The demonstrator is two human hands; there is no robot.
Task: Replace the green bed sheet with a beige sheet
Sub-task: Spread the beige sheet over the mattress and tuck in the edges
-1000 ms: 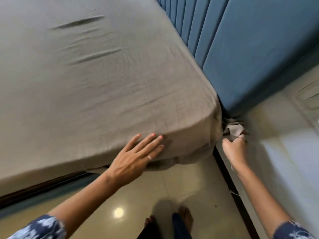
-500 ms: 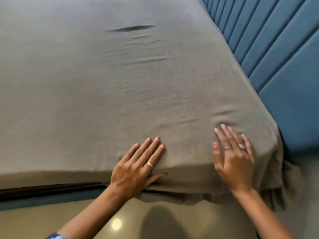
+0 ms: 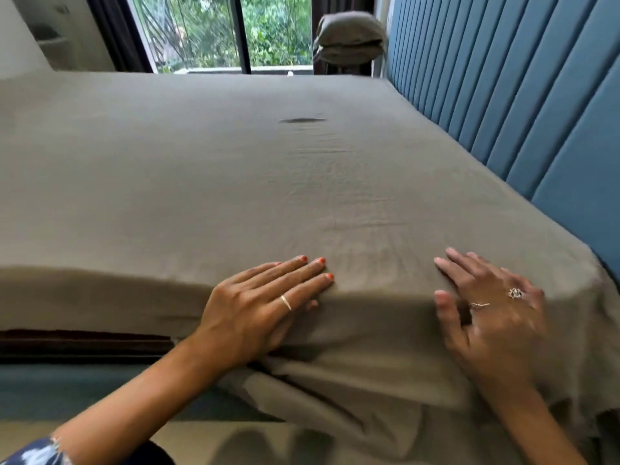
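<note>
A beige sheet [image 3: 235, 169] covers the whole mattress, with a few faint creases near the middle. At the near edge my left hand [image 3: 265, 303] lies flat on it with straight fingers. My right hand [image 3: 486, 307] presses flat on the sheet close to the near right corner. Below both hands, loose folds of the sheet hang off the mattress side. The bed's dark frame [image 3: 80, 344] shows at the lower left, where the sheet ends at the mattress's lower edge. No green sheet is in view.
A blue padded headboard [image 3: 520, 105] runs along the right side of the bed. A pile of beige pillows [image 3: 350, 36] sits on a stand past the far right corner, beside a window [image 3: 218, 31]. Pale floor lies below me.
My right hand left the bunched fabric at the corner gap and came up flat onto the sheet. My view rose from the corner to the whole bed. The left hand stayed on the edge.
</note>
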